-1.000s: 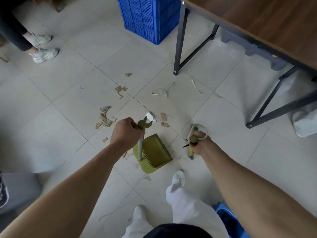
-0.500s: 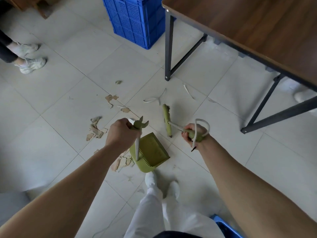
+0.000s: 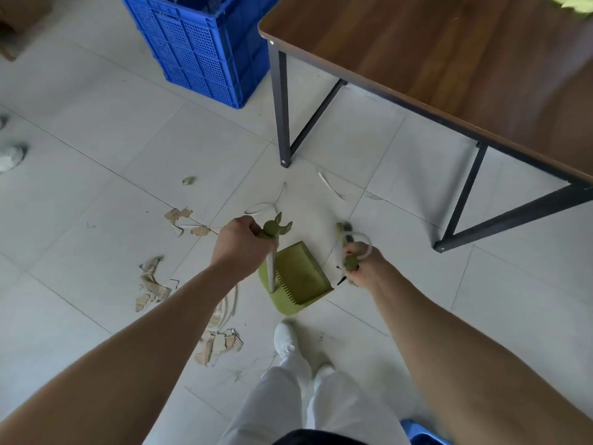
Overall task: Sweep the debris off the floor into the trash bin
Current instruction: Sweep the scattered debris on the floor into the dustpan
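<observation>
Dustpan (image 3: 298, 277) stands on the floor (image 3: 96, 123), its pole gripped by the left hand (image 3: 240, 248); right hand (image 3: 362, 268), just right of it, clutches the broom (image 3: 351, 261); debris (image 3: 150, 284) lies to its left

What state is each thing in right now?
dustpan, standing on floor, no debris seen inside.
broom, held low, blurred.
left hand, grips dustpan handle.
right hand, grips broom handle.
cardboard scraps, scattered on floor, outside dustpan.
</observation>
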`<act>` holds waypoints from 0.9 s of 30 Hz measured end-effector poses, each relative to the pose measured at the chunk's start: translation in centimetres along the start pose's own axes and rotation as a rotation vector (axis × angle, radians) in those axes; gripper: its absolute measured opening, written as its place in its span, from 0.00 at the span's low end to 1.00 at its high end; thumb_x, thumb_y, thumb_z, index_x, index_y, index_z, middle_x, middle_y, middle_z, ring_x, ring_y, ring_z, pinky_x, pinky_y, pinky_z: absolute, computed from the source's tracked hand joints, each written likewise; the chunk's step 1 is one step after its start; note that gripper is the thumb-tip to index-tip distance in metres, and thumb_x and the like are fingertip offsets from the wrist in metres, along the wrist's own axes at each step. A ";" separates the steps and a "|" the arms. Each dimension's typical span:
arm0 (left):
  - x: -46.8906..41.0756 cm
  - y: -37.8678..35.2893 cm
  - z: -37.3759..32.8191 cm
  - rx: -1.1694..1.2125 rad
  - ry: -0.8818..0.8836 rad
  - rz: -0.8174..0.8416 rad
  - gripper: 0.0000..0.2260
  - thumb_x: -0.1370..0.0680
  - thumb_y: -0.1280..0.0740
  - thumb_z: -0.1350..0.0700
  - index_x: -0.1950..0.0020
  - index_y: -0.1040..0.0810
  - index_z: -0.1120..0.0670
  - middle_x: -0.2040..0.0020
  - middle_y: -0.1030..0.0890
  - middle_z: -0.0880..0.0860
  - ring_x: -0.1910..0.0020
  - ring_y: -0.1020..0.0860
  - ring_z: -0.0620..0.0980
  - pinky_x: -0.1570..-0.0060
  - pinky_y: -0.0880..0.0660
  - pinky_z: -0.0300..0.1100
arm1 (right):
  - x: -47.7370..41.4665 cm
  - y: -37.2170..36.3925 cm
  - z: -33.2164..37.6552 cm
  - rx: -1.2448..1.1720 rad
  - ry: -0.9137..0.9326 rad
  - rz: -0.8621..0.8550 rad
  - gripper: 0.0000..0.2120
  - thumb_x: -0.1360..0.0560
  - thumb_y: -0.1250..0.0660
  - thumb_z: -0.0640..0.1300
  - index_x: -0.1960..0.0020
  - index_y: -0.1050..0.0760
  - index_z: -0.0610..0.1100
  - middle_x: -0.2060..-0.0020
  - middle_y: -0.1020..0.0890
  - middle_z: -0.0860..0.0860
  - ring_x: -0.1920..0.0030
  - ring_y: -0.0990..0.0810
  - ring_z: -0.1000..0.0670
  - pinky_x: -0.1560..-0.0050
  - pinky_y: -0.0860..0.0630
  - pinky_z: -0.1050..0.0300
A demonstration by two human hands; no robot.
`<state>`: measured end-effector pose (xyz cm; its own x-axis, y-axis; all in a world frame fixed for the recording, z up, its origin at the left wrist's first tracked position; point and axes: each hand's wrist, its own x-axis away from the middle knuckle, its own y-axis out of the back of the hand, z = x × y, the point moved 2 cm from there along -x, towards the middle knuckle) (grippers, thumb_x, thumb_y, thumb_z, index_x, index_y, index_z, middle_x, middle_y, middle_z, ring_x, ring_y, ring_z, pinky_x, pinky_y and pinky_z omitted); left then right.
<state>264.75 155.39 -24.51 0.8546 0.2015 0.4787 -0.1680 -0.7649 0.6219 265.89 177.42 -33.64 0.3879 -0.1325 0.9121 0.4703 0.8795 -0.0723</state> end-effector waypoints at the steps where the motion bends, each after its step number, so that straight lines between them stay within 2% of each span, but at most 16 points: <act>1: -0.7 0.0 -0.4 -0.001 -0.002 0.012 0.13 0.29 0.28 0.54 0.65 0.30 0.55 0.71 0.29 0.49 0.72 0.32 0.49 0.72 0.37 0.37 | -0.3 -0.7 -0.2 -0.022 -0.011 0.042 0.12 0.21 0.49 0.32 0.55 0.32 0.46 0.71 0.27 0.48 0.79 0.27 0.50 0.81 0.29 0.66; 2: -1.4 0.1 -0.7 -0.005 -0.001 0.021 0.12 0.29 0.28 0.54 0.65 0.30 0.55 0.71 0.29 0.49 0.73 0.32 0.49 0.72 0.37 0.37 | -0.5 -1.2 0.0 -0.051 -0.007 0.080 0.14 0.22 0.49 0.31 0.60 0.32 0.45 0.73 0.27 0.49 0.83 0.27 0.51 0.81 0.30 0.68; 4: -2.6 0.3 -1.4 -0.011 0.008 0.028 0.11 0.29 0.28 0.54 0.63 0.28 0.56 0.70 0.28 0.50 0.72 0.31 0.50 0.72 0.36 0.37 | -0.6 -1.4 1.3 -0.117 0.028 0.096 0.14 0.22 0.47 0.32 0.64 0.33 0.42 0.71 0.28 0.47 0.84 0.27 0.54 0.82 0.31 0.67; 6: -3.7 0.5 -2.0 0.002 0.025 0.016 0.10 0.30 0.28 0.54 0.61 0.27 0.57 0.69 0.28 0.50 0.71 0.31 0.51 0.72 0.36 0.37 | -1.0 -1.4 2.9 -0.134 0.044 0.107 0.14 0.22 0.44 0.34 0.65 0.35 0.43 0.68 0.32 0.48 0.82 0.28 0.55 0.81 0.29 0.67; 9: -4.9 1.0 -2.9 0.013 0.045 -0.007 0.10 0.29 0.28 0.55 0.61 0.27 0.58 0.69 0.29 0.50 0.74 0.31 0.50 0.76 0.37 0.35 | -2.6 -1.7 4.9 -0.199 0.036 0.089 0.16 0.22 0.44 0.34 0.67 0.37 0.44 0.67 0.34 0.47 0.76 0.29 0.51 0.83 0.30 0.67; 11: -5.5 1.3 -3.4 0.012 0.057 -0.026 0.10 0.29 0.28 0.55 0.61 0.27 0.57 0.69 0.28 0.51 0.74 0.31 0.50 0.75 0.37 0.35 | -3.9 -2.1 6.6 -0.192 0.051 0.040 0.14 0.21 0.46 0.33 0.64 0.33 0.42 0.68 0.32 0.47 0.73 0.31 0.50 0.80 0.29 0.65; 13: -6.0 1.5 -3.8 0.019 0.075 -0.054 0.10 0.30 0.28 0.55 0.62 0.27 0.57 0.69 0.27 0.51 0.73 0.31 0.49 0.75 0.37 0.36 | -5.3 -2.2 8.9 -0.068 0.133 -0.016 0.09 0.25 0.45 0.29 0.56 0.29 0.39 0.70 0.31 0.46 0.78 0.31 0.49 0.77 0.30 0.63; 15: -6.5 1.6 -4.2 0.036 0.099 -0.089 0.09 0.29 0.28 0.55 0.61 0.26 0.58 0.69 0.27 0.51 0.73 0.31 0.50 0.74 0.37 0.36 | -6.9 -2.1 11.7 0.061 0.183 -0.045 0.17 0.28 0.43 0.26 0.44 0.28 0.40 0.69 0.30 0.45 0.82 0.30 0.49 0.77 0.28 0.61; 18: -7.2 1.3 -4.9 0.081 0.146 -0.145 0.10 0.29 0.29 0.54 0.59 0.25 0.59 0.68 0.26 0.51 0.71 0.30 0.51 0.71 0.35 0.38 | -10.1 -2.0 16.1 0.213 0.169 -0.078 0.29 0.29 0.42 0.26 0.30 0.30 0.41 0.66 0.30 0.45 0.81 0.32 0.49 0.75 0.29 0.60; 20: -7.8 0.9 -5.5 0.092 0.178 -0.181 0.10 0.29 0.30 0.53 0.60 0.26 0.59 0.68 0.26 0.51 0.71 0.30 0.50 0.71 0.35 0.38 | -11.5 -2.6 18.4 0.303 0.153 -0.066 0.28 0.27 0.44 0.26 0.29 0.33 0.41 0.66 0.32 0.45 0.79 0.34 0.48 0.78 0.31 0.63; 22: -8.5 0.5 -6.1 0.105 0.212 -0.223 0.10 0.28 0.30 0.53 0.61 0.26 0.58 0.68 0.26 0.51 0.71 0.30 0.50 0.72 0.35 0.38 | -12.6 -3.7 19.9 0.341 0.132 -0.037 0.25 0.26 0.45 0.26 0.33 0.31 0.44 0.66 0.33 0.45 0.78 0.35 0.49 0.81 0.33 0.67; 24: -8.9 0.1 -6.5 0.110 0.249 -0.258 0.09 0.29 0.30 0.53 0.62 0.26 0.56 0.67 0.24 0.51 0.70 0.28 0.50 0.72 0.34 0.38 | -13.1 -5.9 20.1 0.401 0.101 0.007 0.26 0.26 0.46 0.27 0.33 0.31 0.47 0.68 0.34 0.46 0.82 0.35 0.51 0.80 0.32 0.67; 26: -9.0 -0.2 -6.7 0.113 0.291 -0.285 0.08 0.29 0.29 0.54 0.62 0.26 0.55 0.66 0.24 0.51 0.69 0.28 0.50 0.72 0.34 0.38 | -13.1 -8.6 19.9 0.492 0.097 0.080 0.30 0.26 0.47 0.27 0.28 0.33 0.48 0.69 0.36 0.47 0.84 0.36 0.53 0.79 0.31 0.67; 27: -8.9 -0.4 -6.7 0.121 0.311 -0.299 0.08 0.29 0.29 0.54 0.63 0.27 0.54 0.67 0.24 0.51 0.69 0.28 0.49 0.72 0.35 0.38 | -12.9 -10.1 19.5 0.542 0.089 0.133 0.29 0.25 0.48 0.27 0.29 0.31 0.49 0.69 0.36 0.47 0.86 0.36 0.53 0.80 0.31 0.67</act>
<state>253.90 158.02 -24.83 0.6653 0.5852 0.4636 0.1385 -0.7070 0.6936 240.70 179.11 -36.79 0.4923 -0.0214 0.8702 -0.0525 0.9971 0.0542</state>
